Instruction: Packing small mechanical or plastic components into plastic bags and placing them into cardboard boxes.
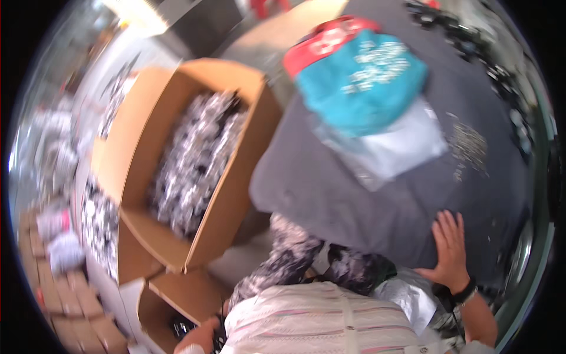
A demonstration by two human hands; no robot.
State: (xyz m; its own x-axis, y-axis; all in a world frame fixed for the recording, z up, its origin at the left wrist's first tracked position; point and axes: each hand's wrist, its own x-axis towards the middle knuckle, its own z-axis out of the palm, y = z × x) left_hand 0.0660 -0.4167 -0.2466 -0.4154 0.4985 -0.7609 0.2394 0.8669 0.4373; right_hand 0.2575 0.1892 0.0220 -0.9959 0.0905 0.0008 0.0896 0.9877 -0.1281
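Note:
My right hand (451,248) lies flat on the dark grey cloth (365,212) of the work table, fingers stretched out and holding nothing. Low at the left, my left hand (203,337) is beside a small cardboard box (188,295) with black items inside. Its fingers are mostly hidden and blurred, next to something dark. On the cloth, a teal cloth (336,88) bears a heap of small silvery pieces. Clear plastic bags (407,147) lie partly under it. Farther right, a scatter of small metal-looking pieces (469,144) rests directly on the grey cloth.
A large open cardboard box (236,189) full of shiny plastic-wrapped items (197,159) stands left of the table. A red cloth (324,44) with pale pieces lies beyond the teal one. Black items (501,82) line the right edge. Stacked cartons (71,295) stand far left.

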